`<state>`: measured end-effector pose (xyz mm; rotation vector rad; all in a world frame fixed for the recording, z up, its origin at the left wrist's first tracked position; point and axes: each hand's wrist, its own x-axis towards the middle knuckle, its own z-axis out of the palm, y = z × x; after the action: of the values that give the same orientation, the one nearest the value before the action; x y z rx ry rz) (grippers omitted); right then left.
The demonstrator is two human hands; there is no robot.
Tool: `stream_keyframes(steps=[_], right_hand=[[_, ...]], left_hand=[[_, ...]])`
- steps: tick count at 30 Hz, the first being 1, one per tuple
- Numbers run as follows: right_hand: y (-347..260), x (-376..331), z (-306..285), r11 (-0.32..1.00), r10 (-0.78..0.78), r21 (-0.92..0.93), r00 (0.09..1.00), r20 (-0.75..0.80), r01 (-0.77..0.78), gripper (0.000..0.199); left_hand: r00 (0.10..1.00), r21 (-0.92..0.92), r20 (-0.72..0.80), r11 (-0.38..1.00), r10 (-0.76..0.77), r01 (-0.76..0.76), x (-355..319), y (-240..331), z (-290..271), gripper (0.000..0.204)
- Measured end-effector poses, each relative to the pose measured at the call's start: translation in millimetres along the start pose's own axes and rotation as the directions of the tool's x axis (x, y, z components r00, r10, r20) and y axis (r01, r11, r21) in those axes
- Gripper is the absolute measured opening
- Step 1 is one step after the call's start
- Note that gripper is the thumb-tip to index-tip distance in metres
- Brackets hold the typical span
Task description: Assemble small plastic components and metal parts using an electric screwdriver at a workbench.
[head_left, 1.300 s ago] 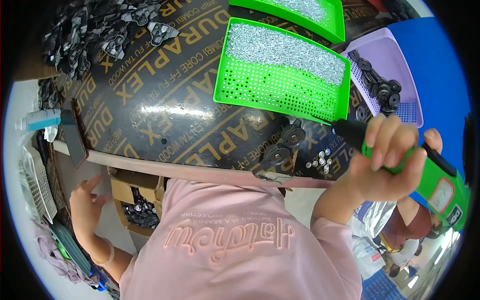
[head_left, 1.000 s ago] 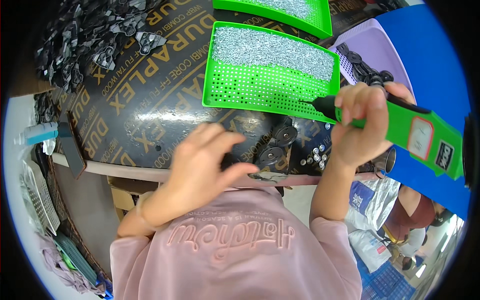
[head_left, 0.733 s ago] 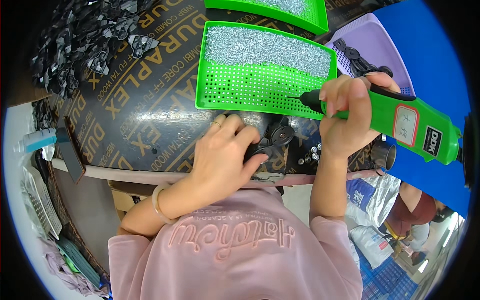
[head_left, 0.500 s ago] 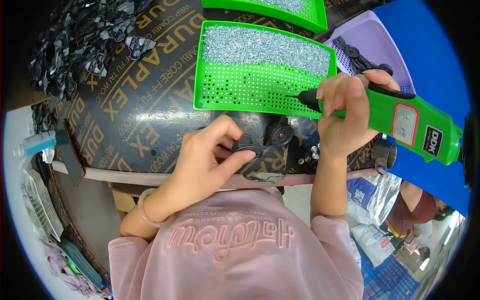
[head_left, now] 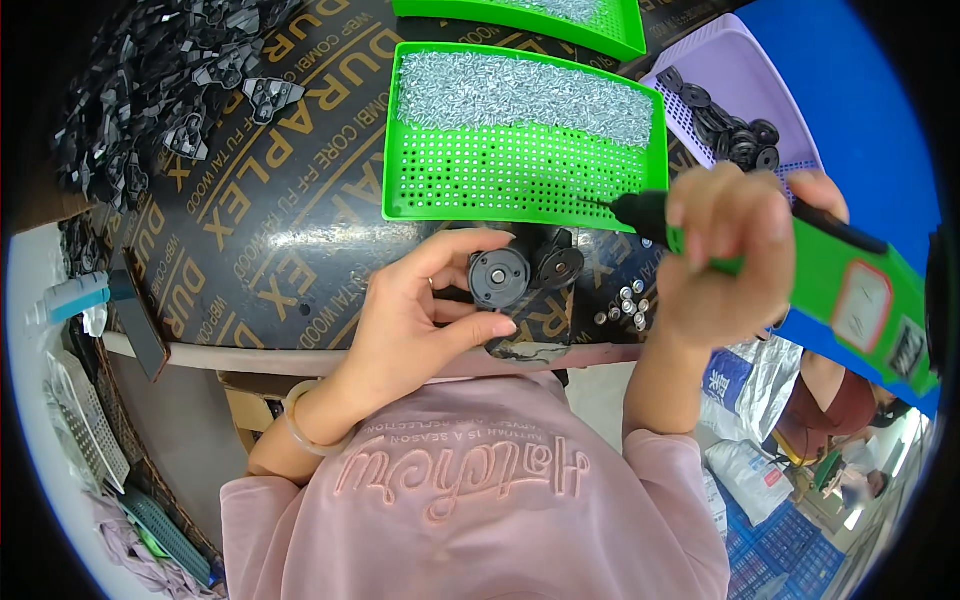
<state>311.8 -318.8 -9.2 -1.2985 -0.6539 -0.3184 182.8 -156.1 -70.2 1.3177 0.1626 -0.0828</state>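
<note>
the left hand (head_left: 412, 300) pinches a round black plastic disc (head_left: 500, 290) — on the body side of a green perforated plastic tray (head_left: 500, 172) heaped with silver metal screws (head_left: 530, 95). the right hand (head_left: 735, 245) wraps round a green-and-black electric screwdriver (head_left: 825, 268) — pointing left across the tray's near right part. a lilac plastic basket (head_left: 790, 115) sits right of the tray.

Bright light across the scene | white glare flaring off the black tabletop (head_left: 335, 245), left of centre | right hand (head_left: 730, 250) and green screwdriver (head_left: 838, 285) blurred | left hand (head_left: 402, 308) crisp | table edge (head_left: 250, 357) bowing, corners fisheye-black
</note>
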Motion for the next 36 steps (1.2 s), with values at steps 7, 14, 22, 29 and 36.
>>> stream_keyframes(steps=[7,14,22,29,36], right_hand=[[-50,-11,0,0.952,0.119,0.229,0.936,0.331,-0.202,0.026],[-41,-25,4,0.948,0.152,0.221,0.936,0.319,-0.229,0.030],[-41,-26,4,0.961,0.159,0.169,0.935,0.318,-0.220,0.027],[-42,-29,5,0.962,0.161,0.169,0.945,0.285,-0.215,0.028],[-41,-26,1,0.947,0.160,0.206,0.919,0.360,-0.245,0.028]], left_hand=[[1.000,0.084,-0.002,0.996,-0.005,0.005,2,-2,2,0.058],[1.000,0.082,0.000,0.996,-0.024,0.024,1,0,2,0.055],[0.999,0.058,-0.011,0.997,-0.040,0.041,1,1,6,0.058],[1.000,0.096,0.002,0.995,-0.031,0.030,1,0,6,0.057],[0.999,0.118,-0.005,0.992,-0.034,0.035,0,-1,7,0.058]])
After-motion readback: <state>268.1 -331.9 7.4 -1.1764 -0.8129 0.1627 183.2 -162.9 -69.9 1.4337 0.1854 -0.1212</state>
